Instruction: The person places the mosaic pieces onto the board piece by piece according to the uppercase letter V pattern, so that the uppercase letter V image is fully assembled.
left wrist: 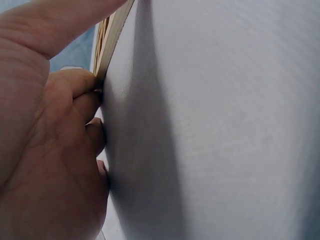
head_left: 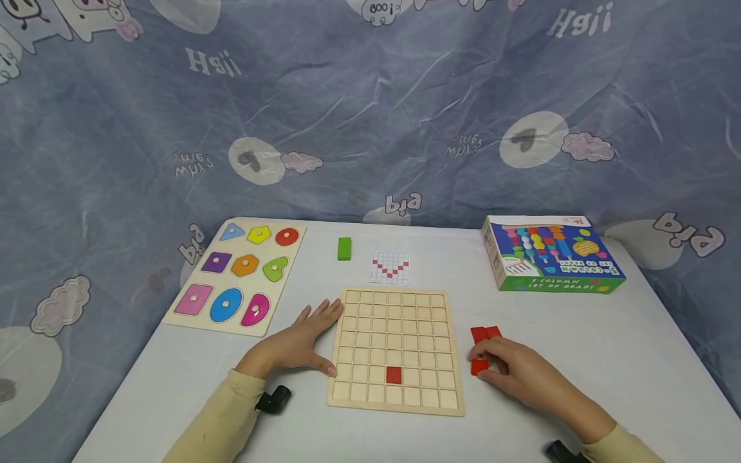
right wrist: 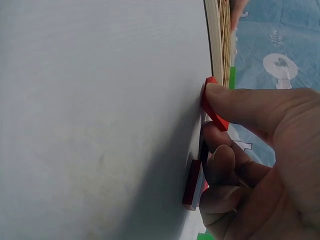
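A wooden grid board (head_left: 457, 379) lies flat on the white table, with one red square tile (head_left: 393, 375) in a cell of its second row from the near edge. My left hand (head_left: 295, 341) rests against the board's left edge, fingers spread and thumb at the near part of that side. To the right of the board, my right hand (head_left: 523, 370) pinches a red tile (right wrist: 215, 107) between thumb and forefinger, the tile tilted. Other red tiles (head_left: 478, 334) lie just beyond the fingers, partly hidden by them.
Behind the board lies a small card (head_left: 390, 269) printed with a red V pattern. A green block (head_left: 344, 249) is left of it. A shape puzzle board (head_left: 255, 327) occupies the far left, and a colourful box (head_left: 556, 254) stands at the back right.
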Motion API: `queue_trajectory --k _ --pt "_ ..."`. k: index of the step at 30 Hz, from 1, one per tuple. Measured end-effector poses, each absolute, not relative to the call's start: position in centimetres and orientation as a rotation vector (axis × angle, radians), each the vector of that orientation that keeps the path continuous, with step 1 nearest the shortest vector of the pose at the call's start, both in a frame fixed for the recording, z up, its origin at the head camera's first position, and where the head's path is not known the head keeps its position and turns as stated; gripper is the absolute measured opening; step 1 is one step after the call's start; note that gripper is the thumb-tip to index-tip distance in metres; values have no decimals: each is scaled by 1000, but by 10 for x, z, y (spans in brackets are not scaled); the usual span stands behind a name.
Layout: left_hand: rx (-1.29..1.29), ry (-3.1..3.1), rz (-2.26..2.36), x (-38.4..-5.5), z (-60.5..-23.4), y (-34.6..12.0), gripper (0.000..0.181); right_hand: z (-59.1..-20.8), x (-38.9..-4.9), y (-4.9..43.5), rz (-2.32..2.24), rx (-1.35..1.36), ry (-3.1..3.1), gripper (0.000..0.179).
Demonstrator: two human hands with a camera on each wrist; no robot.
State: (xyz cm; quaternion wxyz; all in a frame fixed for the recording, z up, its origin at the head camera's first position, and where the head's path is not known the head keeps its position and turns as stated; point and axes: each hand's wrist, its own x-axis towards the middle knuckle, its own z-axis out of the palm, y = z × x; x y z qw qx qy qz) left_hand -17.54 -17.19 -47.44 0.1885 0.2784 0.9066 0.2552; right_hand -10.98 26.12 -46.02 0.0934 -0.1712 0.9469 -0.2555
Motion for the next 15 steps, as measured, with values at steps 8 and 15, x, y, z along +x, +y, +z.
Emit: queue_trajectory --k 8,15 --pt "779 2559 714 -176 -475 -171 127 -461 -111 261 -789 -585 2795 25" --pt "775 2556 710 -176 -475 -172 127 -460 -111 260 -818 -614 2799 25"
